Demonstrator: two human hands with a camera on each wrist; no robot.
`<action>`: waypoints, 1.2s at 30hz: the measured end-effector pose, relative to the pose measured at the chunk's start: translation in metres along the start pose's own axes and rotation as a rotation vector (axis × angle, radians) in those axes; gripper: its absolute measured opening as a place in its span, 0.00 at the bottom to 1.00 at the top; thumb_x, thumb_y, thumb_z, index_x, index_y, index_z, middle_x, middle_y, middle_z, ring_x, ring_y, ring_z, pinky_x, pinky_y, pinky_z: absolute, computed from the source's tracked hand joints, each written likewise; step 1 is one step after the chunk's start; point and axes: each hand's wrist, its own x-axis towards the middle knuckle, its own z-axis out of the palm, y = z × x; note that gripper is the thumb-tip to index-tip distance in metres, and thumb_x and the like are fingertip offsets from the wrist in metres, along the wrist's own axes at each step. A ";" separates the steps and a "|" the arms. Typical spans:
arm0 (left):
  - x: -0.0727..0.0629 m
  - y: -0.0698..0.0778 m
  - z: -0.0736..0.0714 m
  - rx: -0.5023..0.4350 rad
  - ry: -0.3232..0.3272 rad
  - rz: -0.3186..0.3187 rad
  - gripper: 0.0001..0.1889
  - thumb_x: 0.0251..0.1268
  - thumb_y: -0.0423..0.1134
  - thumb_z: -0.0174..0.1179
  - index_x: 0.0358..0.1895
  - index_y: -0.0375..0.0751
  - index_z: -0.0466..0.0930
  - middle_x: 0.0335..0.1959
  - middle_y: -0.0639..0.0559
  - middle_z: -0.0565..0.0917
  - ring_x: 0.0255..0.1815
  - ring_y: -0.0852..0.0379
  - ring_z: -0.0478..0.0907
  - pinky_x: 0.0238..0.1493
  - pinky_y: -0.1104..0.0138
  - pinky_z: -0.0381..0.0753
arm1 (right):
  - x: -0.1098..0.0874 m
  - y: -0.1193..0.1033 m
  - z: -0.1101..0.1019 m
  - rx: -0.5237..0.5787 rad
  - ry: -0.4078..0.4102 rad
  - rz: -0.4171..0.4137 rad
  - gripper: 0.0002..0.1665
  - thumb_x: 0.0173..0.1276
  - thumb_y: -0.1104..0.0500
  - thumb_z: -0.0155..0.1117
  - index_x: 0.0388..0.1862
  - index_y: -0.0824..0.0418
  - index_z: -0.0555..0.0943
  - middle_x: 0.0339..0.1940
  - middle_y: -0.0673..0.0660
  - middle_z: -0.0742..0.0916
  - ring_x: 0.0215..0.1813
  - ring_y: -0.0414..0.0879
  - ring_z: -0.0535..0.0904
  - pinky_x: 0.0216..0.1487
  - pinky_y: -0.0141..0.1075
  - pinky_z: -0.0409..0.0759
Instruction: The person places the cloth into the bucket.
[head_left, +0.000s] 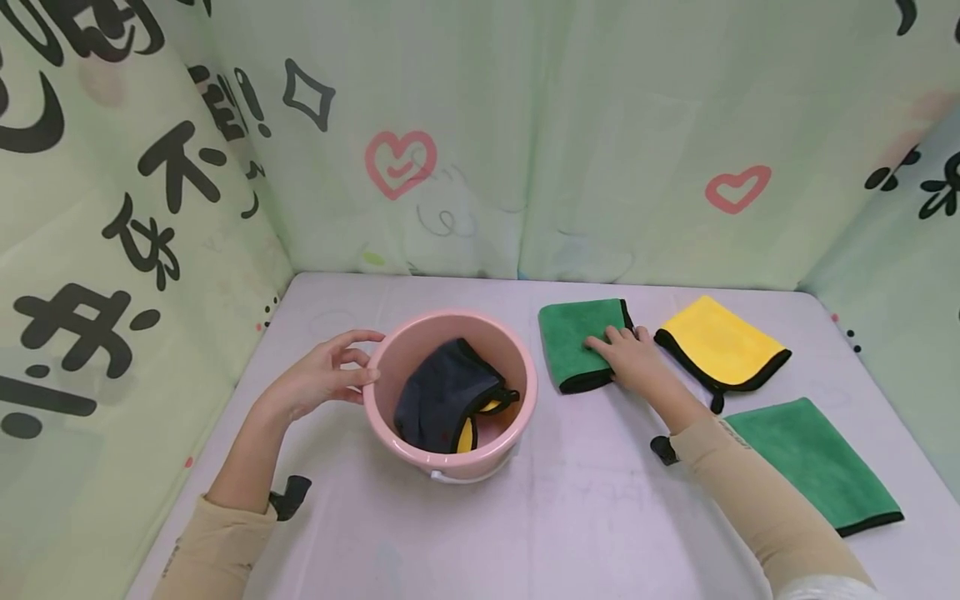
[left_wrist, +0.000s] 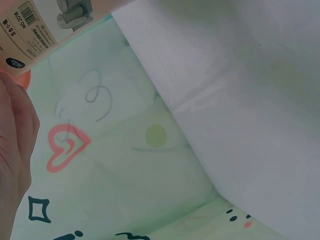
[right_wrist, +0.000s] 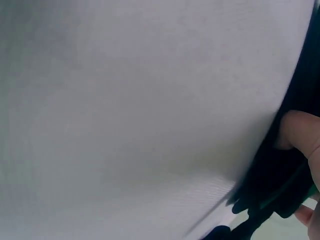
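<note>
A pink bucket (head_left: 453, 462) stands in the middle of the table, with a dark grey and yellow cloth (head_left: 446, 392) lying folded inside it. My left hand (head_left: 322, 375) holds the bucket's left rim, the thumb at the rim and the other fingers by the outer wall. In the left wrist view only the back of this hand shows, beside the bucket's label (left_wrist: 30, 35). To the right of the bucket, my right hand (head_left: 633, 358) grips a folded green cloth (head_left: 566, 333) near its right edge. The right wrist view shows the thumb (right_wrist: 300, 132) pressed on the cloth's black border.
A folded yellow cloth (head_left: 716, 342) with black trim lies at the back right. Nearer, a second green cloth (head_left: 817, 458) lies partly behind my right forearm. A white handle (head_left: 468, 479) hangs at the bucket's front. Printed curtains (head_left: 600, 125) enclose the table's back and sides.
</note>
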 end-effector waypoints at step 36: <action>0.000 -0.001 -0.001 0.015 -0.003 0.007 0.32 0.58 0.33 0.60 0.65 0.38 0.58 0.36 0.44 0.74 0.30 0.54 0.79 0.38 0.62 0.82 | 0.014 -0.006 -0.043 0.060 0.440 0.076 0.29 0.47 0.76 0.64 0.48 0.58 0.69 0.43 0.67 0.70 0.43 0.62 0.65 0.43 0.56 0.59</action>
